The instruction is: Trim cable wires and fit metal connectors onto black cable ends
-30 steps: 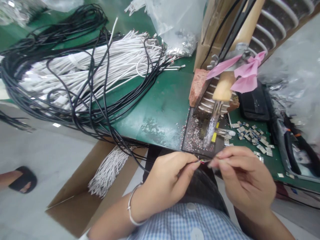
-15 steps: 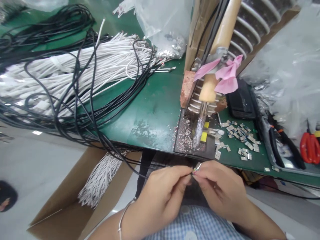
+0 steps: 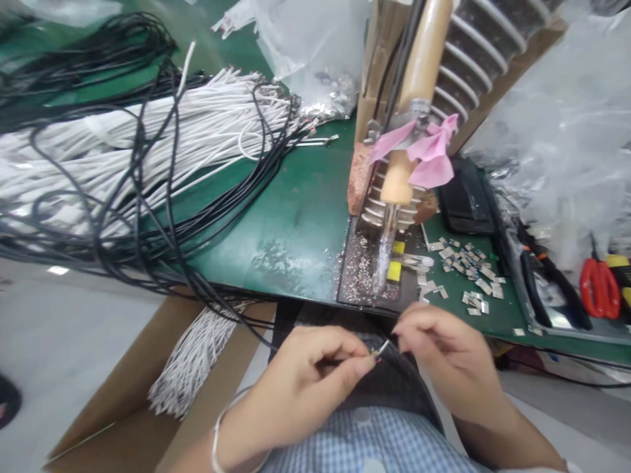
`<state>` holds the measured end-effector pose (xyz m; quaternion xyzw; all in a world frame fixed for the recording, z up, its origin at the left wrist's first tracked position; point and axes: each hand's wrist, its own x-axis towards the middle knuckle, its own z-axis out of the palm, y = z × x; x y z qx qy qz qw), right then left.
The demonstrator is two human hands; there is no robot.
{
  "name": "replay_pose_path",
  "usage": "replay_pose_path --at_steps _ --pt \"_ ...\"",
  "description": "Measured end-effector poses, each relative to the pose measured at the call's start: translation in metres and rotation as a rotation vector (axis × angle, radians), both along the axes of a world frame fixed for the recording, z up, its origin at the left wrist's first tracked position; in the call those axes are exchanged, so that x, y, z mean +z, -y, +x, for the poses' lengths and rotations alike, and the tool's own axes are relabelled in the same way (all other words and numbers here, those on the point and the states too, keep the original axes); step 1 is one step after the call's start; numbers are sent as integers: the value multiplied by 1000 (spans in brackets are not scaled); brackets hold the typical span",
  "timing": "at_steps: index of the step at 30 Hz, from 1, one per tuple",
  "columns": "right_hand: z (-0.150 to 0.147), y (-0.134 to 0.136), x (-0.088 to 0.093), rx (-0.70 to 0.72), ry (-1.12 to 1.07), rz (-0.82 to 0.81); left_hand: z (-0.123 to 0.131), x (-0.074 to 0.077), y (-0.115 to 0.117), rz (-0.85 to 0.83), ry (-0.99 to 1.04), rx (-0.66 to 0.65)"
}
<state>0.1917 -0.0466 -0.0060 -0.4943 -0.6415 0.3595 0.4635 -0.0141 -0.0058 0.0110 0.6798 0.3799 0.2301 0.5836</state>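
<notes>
While the left hand (image 3: 310, 381) clamped its fingertips on the wire end (image 3: 382, 349), off the front edge of the bench (image 3: 290, 203), the right hand (image 3: 446, 355) had drawn clear, finger closure undeterminable, leaving one-handed support.

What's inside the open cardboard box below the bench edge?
A bundle of white cables lies in the cardboard box, with black cables crossing in front of the bundle's upper end. Anything under the bundle is covered, so can't be seen.
</notes>
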Motion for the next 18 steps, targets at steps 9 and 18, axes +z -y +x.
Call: replay_pose_path --at_steps 9,18 --pt "-14 2 -9 -5 77 244 2 -8 -6 -496 197 80" --pt "-23 -8 -11 -117 62 321 9 -2 -10 -45 98 165"
